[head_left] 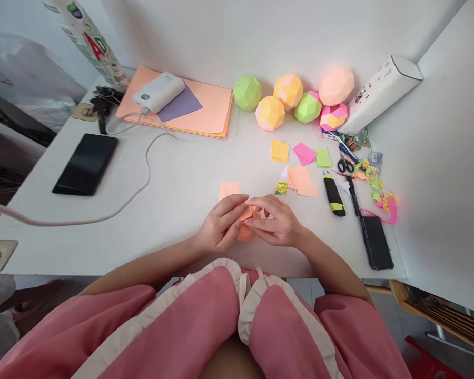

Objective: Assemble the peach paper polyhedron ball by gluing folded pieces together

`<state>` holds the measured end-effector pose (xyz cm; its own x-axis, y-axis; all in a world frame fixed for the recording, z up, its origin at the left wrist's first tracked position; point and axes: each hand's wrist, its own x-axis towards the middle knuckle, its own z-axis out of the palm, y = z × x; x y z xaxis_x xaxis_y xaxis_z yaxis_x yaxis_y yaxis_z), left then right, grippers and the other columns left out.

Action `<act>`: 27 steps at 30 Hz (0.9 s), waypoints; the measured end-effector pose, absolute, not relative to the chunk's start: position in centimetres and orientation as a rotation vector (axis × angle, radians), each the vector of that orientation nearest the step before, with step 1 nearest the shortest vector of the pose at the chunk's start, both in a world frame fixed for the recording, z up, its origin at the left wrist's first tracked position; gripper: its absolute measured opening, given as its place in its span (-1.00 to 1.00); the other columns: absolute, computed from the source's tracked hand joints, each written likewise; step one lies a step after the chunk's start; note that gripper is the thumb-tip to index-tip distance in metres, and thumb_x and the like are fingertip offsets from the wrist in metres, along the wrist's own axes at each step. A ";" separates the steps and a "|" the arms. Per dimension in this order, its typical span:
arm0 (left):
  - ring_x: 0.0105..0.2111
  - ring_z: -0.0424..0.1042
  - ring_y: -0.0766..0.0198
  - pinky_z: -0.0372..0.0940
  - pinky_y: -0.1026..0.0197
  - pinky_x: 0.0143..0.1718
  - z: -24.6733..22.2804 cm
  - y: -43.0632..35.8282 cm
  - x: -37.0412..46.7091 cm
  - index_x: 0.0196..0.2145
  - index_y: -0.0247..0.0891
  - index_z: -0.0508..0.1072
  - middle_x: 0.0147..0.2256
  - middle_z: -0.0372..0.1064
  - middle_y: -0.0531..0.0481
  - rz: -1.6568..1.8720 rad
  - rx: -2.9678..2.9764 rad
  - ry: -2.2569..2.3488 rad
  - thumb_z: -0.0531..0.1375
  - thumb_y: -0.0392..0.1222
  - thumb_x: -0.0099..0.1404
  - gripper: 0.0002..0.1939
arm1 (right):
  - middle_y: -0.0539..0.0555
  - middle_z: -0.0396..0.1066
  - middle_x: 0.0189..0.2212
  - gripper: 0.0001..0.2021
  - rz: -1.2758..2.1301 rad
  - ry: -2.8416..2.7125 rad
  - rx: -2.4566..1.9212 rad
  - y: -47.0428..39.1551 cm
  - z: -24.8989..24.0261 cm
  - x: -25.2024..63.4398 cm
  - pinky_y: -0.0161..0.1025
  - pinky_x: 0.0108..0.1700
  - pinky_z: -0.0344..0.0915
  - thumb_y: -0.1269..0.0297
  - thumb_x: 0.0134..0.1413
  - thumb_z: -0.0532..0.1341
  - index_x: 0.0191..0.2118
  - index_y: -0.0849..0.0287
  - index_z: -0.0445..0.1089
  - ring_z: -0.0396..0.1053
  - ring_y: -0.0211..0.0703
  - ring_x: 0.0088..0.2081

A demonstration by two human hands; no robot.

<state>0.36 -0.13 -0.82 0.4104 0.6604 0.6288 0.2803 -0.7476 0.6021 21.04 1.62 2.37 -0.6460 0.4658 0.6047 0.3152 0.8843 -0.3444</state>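
Close to the table's front edge, a partly built orange paper ball (246, 233) sits between my two hands, its upper part covered by fingers. My left hand (222, 223) is closed around its left side. From the right, my right hand (275, 220) pinches the paper at the top of the ball. Just beyond my left hand lies a flat peach paper square (229, 190). Past my right hand are a small yellow-labelled glue container (282, 188) and a stack of peach paper pieces (303, 181).
Finished paper balls (270, 113) line the wall, by a white box (383, 95). Yellow (279, 151), pink (304, 153) and green papers (323, 158) lie mid-table. A cutter (334, 195), scissors (345, 165) and black phone (376, 243) are right; a power bank (159, 92), cable (148, 168) and tablet (86, 164) left.
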 end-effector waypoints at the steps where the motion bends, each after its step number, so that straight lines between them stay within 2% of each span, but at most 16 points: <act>1: 0.07 0.35 0.03 0.37 -0.07 0.03 -0.8 -0.1 0.4 0.16 -0.24 0.28 0.12 0.26 -0.30 1.288 2.261 0.800 -0.07 -0.33 0.39 -0.58 | 0.16 0.36 0.02 -0.85 0.262 -2.312 -0.548 1.6 2.4 21.0 -0.17 -0.30 0.39 0.38 0.20 0.18 -0.16 0.04 0.45 0.32 -0.17 -0.21; 8: 0.07 0.35 0.04 0.36 -0.06 0.03 -0.8 -0.1 0.5 0.16 -0.26 0.29 0.11 0.26 -0.30 1.314 2.259 0.779 -0.04 -0.37 0.37 -0.57 | 0.15 0.38 0.01 -0.86 0.271 -2.353 -0.584 1.7 2.4 21.2 -0.21 -0.31 0.39 0.35 0.22 0.17 -0.18 0.03 0.46 0.34 -0.19 -0.21; 27: 0.07 0.36 0.04 0.39 -0.08 0.01 -0.7 -0.1 0.4 0.17 -0.20 0.26 0.12 0.27 -0.28 1.285 2.282 0.825 -0.08 -0.30 0.41 -0.58 | 0.16 0.36 0.04 -0.85 0.257 -2.348 -0.559 1.7 2.2 21.3 -0.17 -0.29 0.40 0.37 0.22 0.17 -0.17 0.04 0.46 0.34 -0.18 -0.21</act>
<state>0.43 -0.14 -0.73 0.4050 0.6606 0.6321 0.2999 -0.7491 0.5907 21.30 1.68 2.23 -0.6625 0.4603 0.5909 0.3218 0.8873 -0.3304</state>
